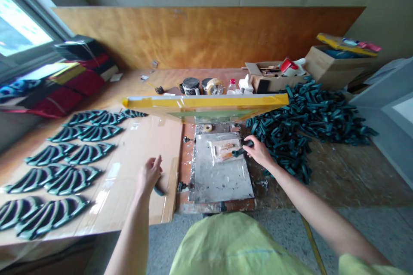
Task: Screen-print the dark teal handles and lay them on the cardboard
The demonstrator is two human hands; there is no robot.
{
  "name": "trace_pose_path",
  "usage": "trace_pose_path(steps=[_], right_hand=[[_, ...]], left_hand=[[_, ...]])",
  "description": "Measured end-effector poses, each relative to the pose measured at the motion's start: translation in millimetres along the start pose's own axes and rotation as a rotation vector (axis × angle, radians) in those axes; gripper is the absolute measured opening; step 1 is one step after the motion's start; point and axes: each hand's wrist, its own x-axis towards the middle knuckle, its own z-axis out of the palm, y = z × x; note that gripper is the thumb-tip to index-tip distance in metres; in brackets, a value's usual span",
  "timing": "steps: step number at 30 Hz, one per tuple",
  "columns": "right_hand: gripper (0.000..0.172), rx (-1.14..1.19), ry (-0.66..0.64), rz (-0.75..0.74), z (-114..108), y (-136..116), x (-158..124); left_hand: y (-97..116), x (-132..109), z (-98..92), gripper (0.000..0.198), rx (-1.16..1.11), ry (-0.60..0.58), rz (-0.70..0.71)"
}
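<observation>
Bench plate (222,176), part (239,152) half-hidden by right hand (258,151)

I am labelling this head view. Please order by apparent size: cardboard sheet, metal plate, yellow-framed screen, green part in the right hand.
1. cardboard sheet
2 and 3. metal plate and yellow-framed screen: about alike; the screen shows nearly edge-on, so unranked.
4. green part in the right hand, partly covered.
</observation>
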Motion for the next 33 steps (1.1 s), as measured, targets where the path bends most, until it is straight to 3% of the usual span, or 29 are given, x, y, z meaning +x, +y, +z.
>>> trace_pose_path(steps=[3, 7, 10, 13, 16, 18, 21, 23, 26, 30, 31, 33], right_hand=[[0.017, 0.153, -0.129, 0.167, 30.0, -25.4, 18.6], [0.031, -0.073, -0.267, 0.238, 46.0, -40.8, 28.0], [0.049, -0.424, -0.197, 0.070, 42.1, -49.1, 20.6], [0.053, -0.632, -0.092, -0.217, 46.6, -55.0, 8.8], [0.054, -0.644, -0.191, -0.567, 66.2, -53.7, 3.6], [0.058, -0.625, -0.299, -0.654, 80.2, -50.3, 5.3], [0.061, -0.578, -0.366, -0.632, 85.5, -45.4, 11.7], [0.053, -0.498, -0.265, -0.591, 72.0, -41.0, 17.3], [0.024, -0.400, 0.020, -0.448, 31.1, -29.6, 29.9], [0.028, -0.377, 0.239, -0.323, -12.6, -26.3, 56.1], [0.028, -0.364, 0.265, -0.344, -14.6, -32.5, 63.2], [0.045, -0.370, 0.243, -0.450, -7.6, -53.7, 76.3]], left_hand=[[54.7, 5.0, 15.5, 0.040, -0.198, -0.025, 0.095], [113.6, 2.0, 22.2, 0.039, -0.435, -0.047, 0.199], [142.2, 1.6, 19.9, 0.044, -0.637, -0.005, 0.283], [161.3, 4.9, 18.7, 0.046, -0.744, 0.008, 0.338], [169.2, 8.0, 21.3, 0.049, -0.713, 0.020, 0.357], [168.3, 8.4, 23.5, 0.049, -0.688, 0.018, 0.363], [160.9, 3.1, 23.3, 0.047, -0.666, 0.000, 0.347], [151.7, -6.9, 19.5, 0.047, -0.651, 0.002, 0.326], [126.4, -31.2, 12.1, 0.052, -0.630, -0.077, 0.244], [69.2, -61.2, 18.2, 0.061, -0.524, -0.297, -0.035], [53.3, -64.8, 24.3, 0.065, -0.504, -0.323, -0.085], [24.8, -67.2, 40.3, 0.084, -0.505, -0.333, -0.138]])
